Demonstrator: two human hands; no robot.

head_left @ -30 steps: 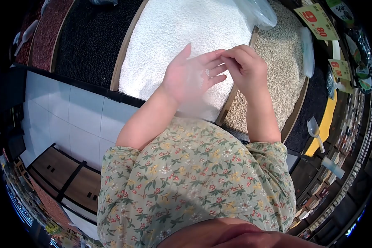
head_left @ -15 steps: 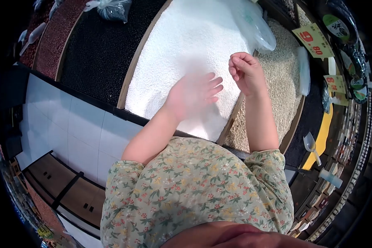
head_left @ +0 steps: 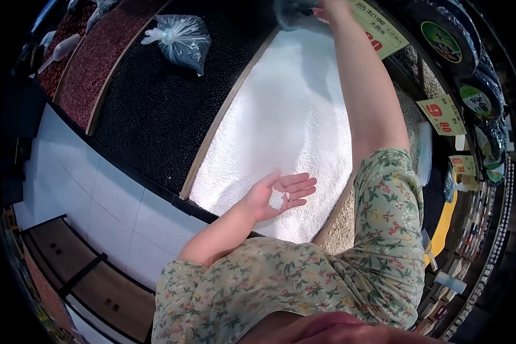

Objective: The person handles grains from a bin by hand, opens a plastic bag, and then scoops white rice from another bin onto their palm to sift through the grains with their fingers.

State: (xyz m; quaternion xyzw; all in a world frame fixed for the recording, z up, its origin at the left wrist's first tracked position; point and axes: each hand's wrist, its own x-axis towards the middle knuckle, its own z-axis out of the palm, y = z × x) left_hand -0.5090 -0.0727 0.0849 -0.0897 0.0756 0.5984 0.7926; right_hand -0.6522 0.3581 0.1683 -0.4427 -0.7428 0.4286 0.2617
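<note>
My left hand (head_left: 282, 196) is palm up above the white grains (head_left: 235, 149), its fingers stretched out and a small heap of white grains (head_left: 276, 199) in the palm. Far forward, at the top edge, my right hand (head_left: 331, 11) has its fingers curled and is partly cut off by the frame. Beside its fingertips is a blurred, see-through plastic item (head_left: 297, 16) over the far end of the white grains. What the right fingers close on cannot be made out.
Left of the white grains, a wooden divider (head_left: 230, 112) borders the black beans (head_left: 155, 109), where a tied clear bag (head_left: 184, 43) lies. Beige grains (head_left: 339, 223) are to the right. Price signs (head_left: 443, 114) and wrapped packages (head_left: 441, 43) line the right side.
My right hand has moved from near my left hand far forward to the top edge. My left hand has turned palm up, showing the grains. The view has shifted.
</note>
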